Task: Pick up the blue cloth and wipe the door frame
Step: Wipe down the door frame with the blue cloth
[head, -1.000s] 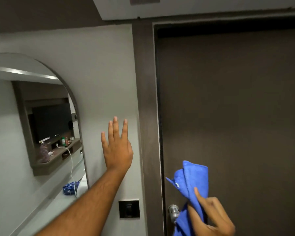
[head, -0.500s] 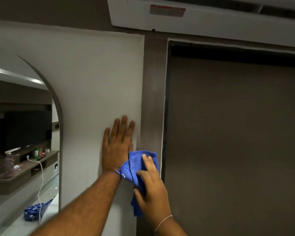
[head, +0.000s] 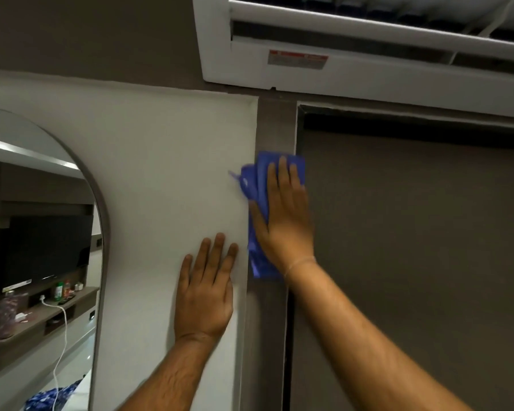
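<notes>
Half the job looks done: the soft blue microfibre cloth (head: 260,185) is already picked up, and the right hand (head: 285,215) presses it, fingers spread flat over it, against the upright dark-brown door frame (head: 275,126) — wiping appears under way. Frame above and below the cloth seems left to do. The left hand (head: 204,292) lies open and flat on the pale grey wall panel (head: 161,161), holding nothing. An arched wall mirror (head: 42,232) sits well left. A white overhead air-conditioner unit (head: 353,63) hangs close above the frame's top — reaching there may be awkward.
</notes>
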